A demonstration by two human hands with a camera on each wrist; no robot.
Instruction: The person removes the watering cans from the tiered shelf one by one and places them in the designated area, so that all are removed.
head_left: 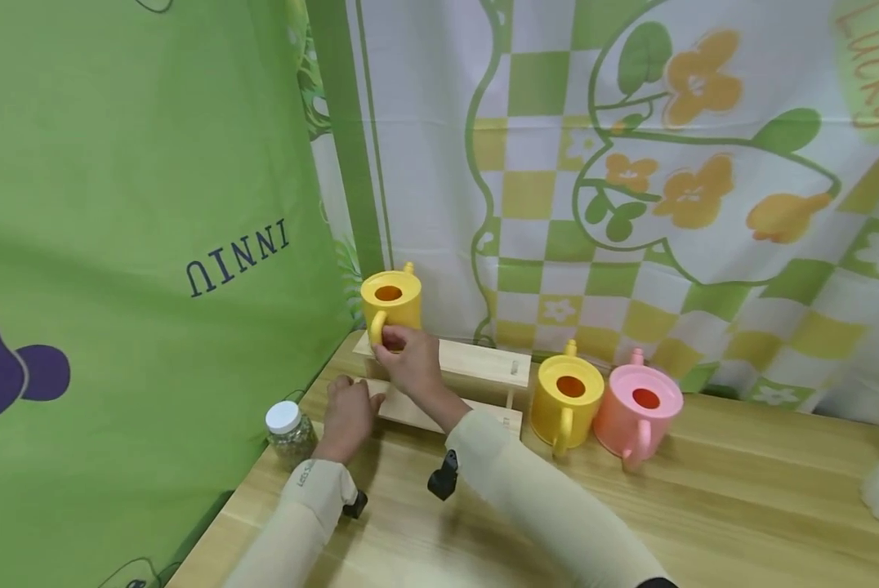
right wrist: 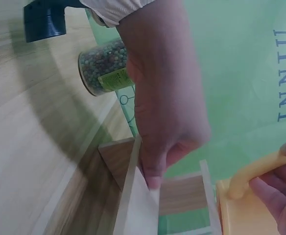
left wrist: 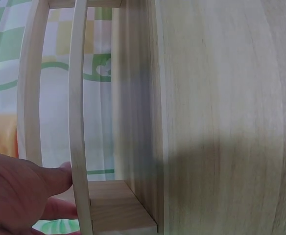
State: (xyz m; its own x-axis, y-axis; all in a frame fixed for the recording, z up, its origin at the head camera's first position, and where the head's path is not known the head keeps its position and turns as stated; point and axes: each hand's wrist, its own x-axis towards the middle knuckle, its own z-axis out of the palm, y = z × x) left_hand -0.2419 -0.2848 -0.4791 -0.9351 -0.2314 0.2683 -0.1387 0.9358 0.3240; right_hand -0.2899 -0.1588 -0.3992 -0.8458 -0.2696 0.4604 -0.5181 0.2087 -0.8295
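Observation:
My right hand [head_left: 412, 359] pinches the front handle of a yellow cup-shaped pot [head_left: 403, 287], which has a round hole in its flat top. This pot stands over the left end of the upper board of a small two-tier wooden rack [head_left: 484, 362]. Lower down, my left hand [head_left: 347, 416] grips the left end of the rack's lower board [head_left: 410, 410]. In the left wrist view, the thumb [left wrist: 59, 179] lies against the edge of a slat [left wrist: 77, 107]. The right wrist view shows the pot's curved handle [right wrist: 253, 171] between the right thumb and fingers.
Right of the rack stand another yellow pot [head_left: 568, 392] and a pink pot [head_left: 641, 408], side by side. A white-lidded jar of small beads [head_left: 291, 437] is close left of my left forearm. Green cloth [head_left: 153, 163] hangs along the table's left edge; a patterned curtain [head_left: 439, 163] hangs behind.

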